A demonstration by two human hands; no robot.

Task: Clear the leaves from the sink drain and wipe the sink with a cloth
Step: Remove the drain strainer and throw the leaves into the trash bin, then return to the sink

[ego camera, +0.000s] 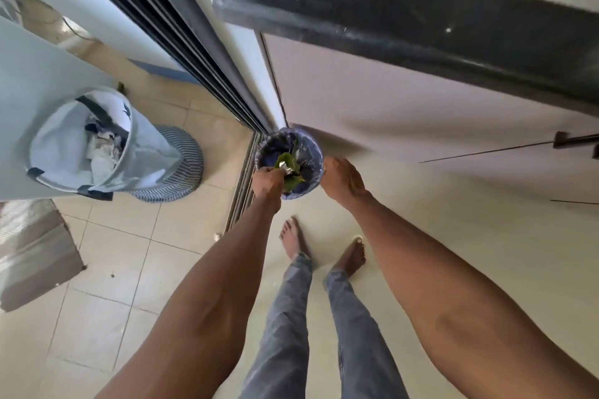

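A small round bin (pixel 308 143) with a blue liner stands on the floor against the cabinet corner. Green leaves (pixel 286 161) sit over its opening, together with a small silvery piece (pixel 285 169) that I cannot identify. My left hand (pixel 267 183) is at the bin's near-left edge, fingers closed on the leaves. At the bin's right rim, my right hand (pixel 341 179) curls its fingers over the edge. Neither the sink nor a cloth is in view.
A dark countertop (pixel 405 13) and pale cabinet doors (pixel 405 107) run along the right. A sliding-door track (pixel 242 185) passes left of the bin. A white laundry basket (pixel 64 152) and flattened cardboard (pixel 35 253) are at left. My bare feet (pixel 293 238) stand behind the bin.
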